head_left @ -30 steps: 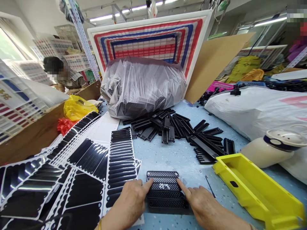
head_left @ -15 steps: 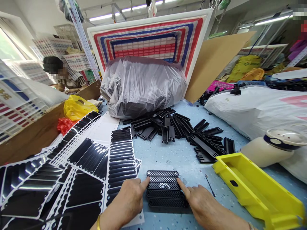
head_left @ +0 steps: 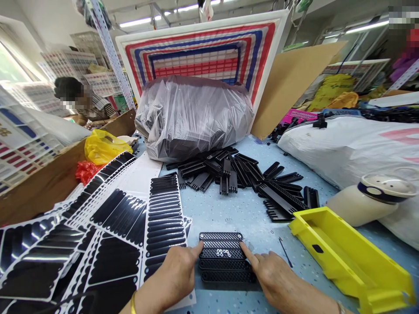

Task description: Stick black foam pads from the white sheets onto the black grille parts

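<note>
A short row of black perforated plastic strips (head_left: 224,257) lies side by side on the blue table (head_left: 242,213) just in front of me. My left hand (head_left: 176,274) rests at the row's left end, its index finger stretched out and touching the strips. My right hand (head_left: 270,272) is at the right end, index finger pointing onto the same strips. Neither hand holds anything; the other fingers are loosely curled. White sheets of black oblong stickers (head_left: 163,218) lie right beside my left hand.
A heap of loose black strips (head_left: 242,174) lies mid-table before a plastic bag of more (head_left: 193,115). A yellow plastic tray (head_left: 347,257) sits at right, with a white container (head_left: 373,198) and white sack (head_left: 353,144) behind. Another person (head_left: 81,102) sits at far left.
Both hands stay at the ends of the strip row with index fingers on it; the view has shifted slightly and the hands sit a little lower in frame.
</note>
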Motion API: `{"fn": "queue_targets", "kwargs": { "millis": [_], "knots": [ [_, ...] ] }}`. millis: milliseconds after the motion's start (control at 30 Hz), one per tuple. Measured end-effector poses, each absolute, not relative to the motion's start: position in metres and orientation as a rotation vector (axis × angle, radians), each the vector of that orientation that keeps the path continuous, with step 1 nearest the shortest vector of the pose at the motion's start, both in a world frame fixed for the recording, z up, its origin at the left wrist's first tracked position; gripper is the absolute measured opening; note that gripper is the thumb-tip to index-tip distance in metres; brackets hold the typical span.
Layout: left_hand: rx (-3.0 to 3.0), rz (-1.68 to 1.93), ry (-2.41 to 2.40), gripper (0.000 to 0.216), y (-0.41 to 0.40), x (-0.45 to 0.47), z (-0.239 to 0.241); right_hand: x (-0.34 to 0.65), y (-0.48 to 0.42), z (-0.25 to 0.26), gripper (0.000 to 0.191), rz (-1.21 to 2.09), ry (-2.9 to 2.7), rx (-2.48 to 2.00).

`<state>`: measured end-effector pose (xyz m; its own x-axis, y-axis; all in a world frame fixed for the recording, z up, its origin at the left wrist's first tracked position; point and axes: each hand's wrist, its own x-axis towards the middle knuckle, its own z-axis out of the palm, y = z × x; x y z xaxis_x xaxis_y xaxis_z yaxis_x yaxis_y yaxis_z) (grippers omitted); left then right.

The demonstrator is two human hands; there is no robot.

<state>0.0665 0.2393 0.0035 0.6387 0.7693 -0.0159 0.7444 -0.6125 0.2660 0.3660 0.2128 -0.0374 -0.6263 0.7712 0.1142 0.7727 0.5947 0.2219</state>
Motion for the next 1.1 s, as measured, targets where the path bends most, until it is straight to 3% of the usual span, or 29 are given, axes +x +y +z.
{"fn": "queue_targets", "kwargs": {
  "millis": [167, 367, 533, 667, 1100],
  "knots": [
    [2.723, -0.068, 1.207, 0.078, 0.24, 0.07, 0.012, 0.365, 0.216, -0.033, 0.086, -0.369, -2.843, -1.302],
    [2.546, 0.123, 1.224, 0.063, 0.245, 0.063, 0.008, 0.363, 0.217, -0.031, 0.086, -0.293, -2.766, -1.323],
    [2.796, -0.104, 1.24, 0.085, 0.235, 0.064, -0.003, 0.364, 0.216, -0.033, 0.085, -0.347, -2.792, -1.299],
    [2.878, -0.254, 1.178, 0.087, 0.232, 0.062, -0.002, 0.367, 0.215, -0.035, 0.085, -0.411, -2.802, -1.31],
    [2.845, -0.163, 1.19, 0.081, 0.248, 0.047, 0.003, 0.365, 0.217, -0.031, 0.086, -0.348, -2.812, -1.305]
  ]
}}
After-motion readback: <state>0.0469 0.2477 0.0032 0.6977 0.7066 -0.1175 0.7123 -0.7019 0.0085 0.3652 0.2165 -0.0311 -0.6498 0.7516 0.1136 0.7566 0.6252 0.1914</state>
